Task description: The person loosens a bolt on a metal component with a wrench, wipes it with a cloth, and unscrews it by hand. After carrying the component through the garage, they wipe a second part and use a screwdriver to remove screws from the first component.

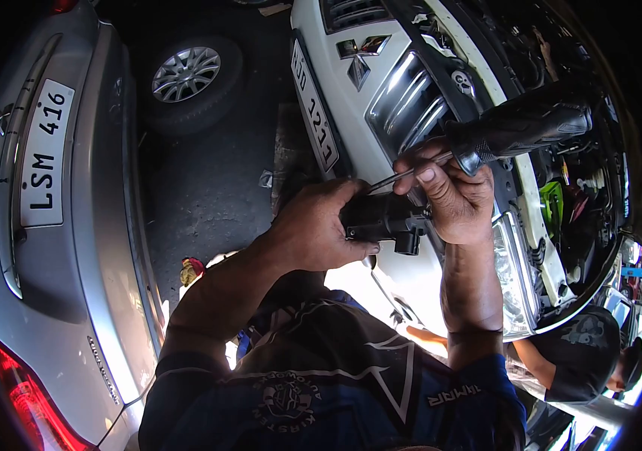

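Observation:
A small black plastic part is gripped in my left hand, whose fingers wrap round its left side. My right hand pinches the thin metal shaft of a tool with a thick black ribbed handle. The shaft slants down to the left and its end reaches the top of the black part near my left thumb; the exact contact point is hidden. Both hands are above the front of a white car.
The white car's engine bay is open on the right. A silver car stands at the left. A wheel lies on the dark floor between them. Another person is at the lower right.

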`<control>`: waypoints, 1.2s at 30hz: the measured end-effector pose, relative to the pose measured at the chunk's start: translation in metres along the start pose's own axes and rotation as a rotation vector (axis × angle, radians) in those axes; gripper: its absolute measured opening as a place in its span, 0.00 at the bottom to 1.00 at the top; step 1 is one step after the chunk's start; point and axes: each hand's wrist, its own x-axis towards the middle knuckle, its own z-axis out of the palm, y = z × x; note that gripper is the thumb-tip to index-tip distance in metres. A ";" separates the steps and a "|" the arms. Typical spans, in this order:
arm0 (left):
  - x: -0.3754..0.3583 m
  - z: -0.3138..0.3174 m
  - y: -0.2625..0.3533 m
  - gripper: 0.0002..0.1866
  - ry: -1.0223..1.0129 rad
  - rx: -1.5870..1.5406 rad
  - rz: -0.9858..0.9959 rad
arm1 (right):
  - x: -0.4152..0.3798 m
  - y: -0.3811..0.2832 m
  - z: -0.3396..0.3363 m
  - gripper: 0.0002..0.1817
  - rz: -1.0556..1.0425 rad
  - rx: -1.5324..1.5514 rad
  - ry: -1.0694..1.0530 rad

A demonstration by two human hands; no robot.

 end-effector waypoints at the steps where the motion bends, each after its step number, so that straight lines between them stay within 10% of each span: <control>1: 0.001 0.000 0.001 0.33 -0.004 -0.011 -0.001 | 0.000 0.001 -0.001 0.11 -0.006 0.002 0.005; 17: 0.017 -0.006 -0.005 0.32 -0.002 -0.070 0.018 | 0.003 0.000 0.005 0.11 0.069 0.018 0.114; 22: 0.018 -0.005 -0.014 0.31 0.006 -0.108 0.004 | 0.002 -0.005 0.021 0.09 0.318 0.489 0.252; 25: 0.026 -0.012 -0.004 0.36 -0.068 0.000 -0.057 | 0.008 0.011 0.000 0.08 0.092 -0.068 0.095; 30: 0.051 -0.006 0.007 0.65 0.016 0.149 0.144 | 0.020 0.005 0.006 0.07 0.219 -0.050 0.196; 36: 0.075 -0.010 0.014 0.54 0.060 0.283 0.185 | 0.044 -0.028 -0.035 0.26 0.152 -0.467 -0.012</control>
